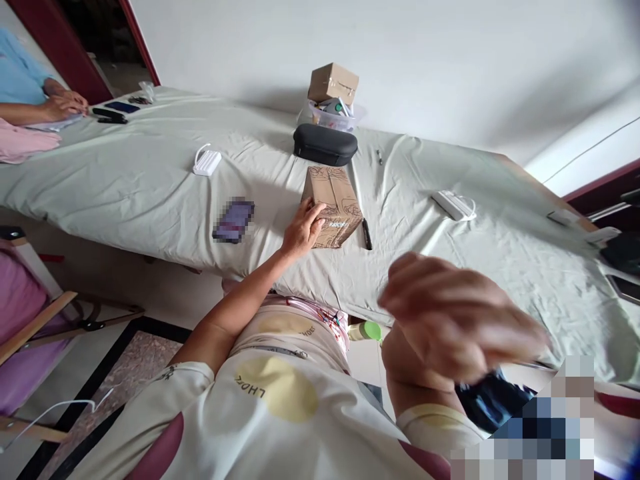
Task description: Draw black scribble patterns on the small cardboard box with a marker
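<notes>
A brown cardboard box with dark printed drawings sits on the cloth-covered table in front of me. My left hand holds it at its near left edge, fingers curled over the top and the side. Close to the camera, my right hand is raised in front of the table edge and smeared by motion. Its fingers look bent, but I cannot make out whether anything is in them. A black pen lies just right of the box, and a black zip case is right behind it.
A phone and a white power bank lie to the left; another white power bank is on the right. Against the wall, a small carton tops a clear plastic tub. Another person's hands are at the far left.
</notes>
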The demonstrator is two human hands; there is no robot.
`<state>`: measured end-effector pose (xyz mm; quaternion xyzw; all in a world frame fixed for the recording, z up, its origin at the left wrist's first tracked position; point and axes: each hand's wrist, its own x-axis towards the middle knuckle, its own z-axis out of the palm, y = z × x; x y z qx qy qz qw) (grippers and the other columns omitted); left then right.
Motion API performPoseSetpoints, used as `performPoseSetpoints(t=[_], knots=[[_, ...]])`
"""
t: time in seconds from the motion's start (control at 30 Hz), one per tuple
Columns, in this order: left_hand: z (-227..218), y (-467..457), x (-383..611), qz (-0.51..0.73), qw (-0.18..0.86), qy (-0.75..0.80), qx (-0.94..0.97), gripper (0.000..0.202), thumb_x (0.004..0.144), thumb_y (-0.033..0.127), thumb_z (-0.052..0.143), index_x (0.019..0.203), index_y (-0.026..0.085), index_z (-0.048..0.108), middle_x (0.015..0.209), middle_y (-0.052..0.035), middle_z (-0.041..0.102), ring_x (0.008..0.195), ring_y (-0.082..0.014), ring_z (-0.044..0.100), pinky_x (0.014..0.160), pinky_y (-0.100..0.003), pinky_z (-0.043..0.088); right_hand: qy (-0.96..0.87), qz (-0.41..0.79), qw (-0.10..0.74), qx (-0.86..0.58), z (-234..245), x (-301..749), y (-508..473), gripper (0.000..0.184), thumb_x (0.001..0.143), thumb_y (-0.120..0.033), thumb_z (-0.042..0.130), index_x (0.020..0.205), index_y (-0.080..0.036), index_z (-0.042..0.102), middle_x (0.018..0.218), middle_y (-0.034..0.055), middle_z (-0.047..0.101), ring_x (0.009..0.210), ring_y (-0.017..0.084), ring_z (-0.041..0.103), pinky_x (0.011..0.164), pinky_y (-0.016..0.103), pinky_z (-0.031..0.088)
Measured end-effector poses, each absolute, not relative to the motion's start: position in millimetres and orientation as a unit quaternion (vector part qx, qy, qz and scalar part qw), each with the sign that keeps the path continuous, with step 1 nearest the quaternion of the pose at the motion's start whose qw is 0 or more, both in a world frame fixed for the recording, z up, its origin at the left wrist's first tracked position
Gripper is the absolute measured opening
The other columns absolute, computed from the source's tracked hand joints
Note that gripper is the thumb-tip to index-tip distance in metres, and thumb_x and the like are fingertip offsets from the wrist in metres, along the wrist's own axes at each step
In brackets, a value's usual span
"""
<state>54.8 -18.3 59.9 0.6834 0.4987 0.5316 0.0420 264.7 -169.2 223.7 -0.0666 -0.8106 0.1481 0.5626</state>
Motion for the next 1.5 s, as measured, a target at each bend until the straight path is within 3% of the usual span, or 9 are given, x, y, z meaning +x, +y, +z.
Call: performPoseSetpoints(t=[0.13,0.3,0.53,0.67,0.87,1.07,1.13,1.27,1.5], knots=[[59.6,-17.7,55.9,0.532,0.045,0.5,0.682,0.048,0.112,0.051,0.036,0.145,0.026,0.061,0.163,-0.0127,0.054,0.152,-0.0271,0.053,0.125,-0.041,0.049,-0.783,0.125,0.596,-0.126,199.2,251.2,-106.5,0.019,0.106,-0.04,0.063,0.11,-0.034,0.08,0.091,0.0001,0.077,0.084,0.02,0.075,0.081,0.039,0.063],[61.7,-21.1,56.0,0.528,0.059,0.499,0.684,0.051,0.113,0.053,0.032,0.148,0.025,0.057,0.164,-0.015,0.051,0.153,-0.0286,0.051,0.124,-0.044,0.049,-0.801,0.059,0.534,-0.262,169.2,243.4,-60.6,0.02,0.107,-0.035,0.062,0.111,-0.029,0.08,0.105,0.0046,0.077,0.098,0.021,0.073,0.089,0.04,0.059],[61.5,-21.3,54.9,0.534,0.076,0.497,0.68,0.05,0.111,0.055,0.037,0.148,0.028,0.056,0.164,-0.0136,0.049,0.151,-0.0285,0.053,0.118,-0.046,0.055,-0.812,-0.112,0.451,-0.354,118.8,224.0,-15.3,0.021,0.107,-0.038,0.061,0.11,-0.032,0.082,0.11,0.0053,0.076,0.104,0.025,0.066,0.096,0.043,0.05],[60.2,-20.1,53.6,0.534,0.084,0.495,0.68,0.048,0.111,0.052,0.039,0.149,0.028,0.056,0.163,-0.0133,0.051,0.149,-0.0298,0.055,0.12,-0.047,0.054,-0.802,-0.128,0.44,-0.383,106.3,229.6,-3.8,0.021,0.106,-0.038,0.061,0.11,-0.032,0.081,0.11,0.0057,0.074,0.105,0.025,0.063,0.098,0.043,0.048],[52.9,-18.1,51.5,0.526,0.077,0.496,0.687,0.051,0.112,0.051,0.037,0.154,0.027,0.052,0.166,-0.013,0.049,0.157,-0.0279,0.047,0.13,-0.044,0.041,-0.727,0.016,0.539,-0.425,88.5,268.5,12.3,0.027,0.106,-0.041,0.055,0.112,-0.025,0.075,0.11,0.0085,0.071,0.104,0.024,0.067,0.098,0.044,0.055],[28.8,-20.2,51.9,0.529,0.074,0.487,0.691,0.065,0.109,0.046,0.047,0.167,0.023,0.03,0.171,-0.0159,0.045,0.162,-0.0264,0.042,0.133,-0.044,0.037,-0.705,0.249,0.484,-0.455,50.6,274.9,11.4,0.062,0.102,-0.076,0.042,0.122,-0.023,0.066,0.096,0.0075,0.075,0.085,0.024,0.076,0.085,0.043,0.062],[17.4,-20.4,51.4,0.513,0.087,0.521,0.677,0.072,0.104,0.043,0.057,0.166,0.02,0.03,0.168,-0.0198,0.048,0.157,-0.0295,0.048,0.128,-0.045,0.045,-0.717,0.265,0.452,-0.459,42.0,272.2,8.2,0.072,0.098,-0.086,0.04,0.121,-0.022,0.066,0.096,0.0086,0.076,0.086,0.026,0.077,0.084,0.044,0.063],[-0.1,-18.4,50.4,0.447,0.1,0.599,0.656,0.073,0.09,0.037,0.075,0.153,0.011,0.048,0.155,-0.0286,0.06,0.142,-0.0394,0.063,0.119,-0.054,0.053,-0.739,0.266,0.417,-0.457,35.8,267.5,3.2,0.079,0.089,-0.093,0.047,0.117,-0.021,0.065,0.101,0.0116,0.079,0.093,0.029,0.077,0.08,0.043,0.064],[1.4,-24.2,50.6,0.506,0.052,0.565,0.649,0.073,0.092,0.026,0.066,0.159,0.015,0.041,0.166,-0.0234,0.05,0.157,-0.0336,0.048,0.131,-0.053,0.042,-0.741,0.306,0.41,-0.435,37.5,262.3,1.0,0.08,0.087,-0.096,0.046,0.111,-0.023,0.066,0.095,0.0104,0.081,0.088,0.029,0.077,0.086,0.047,0.063]])
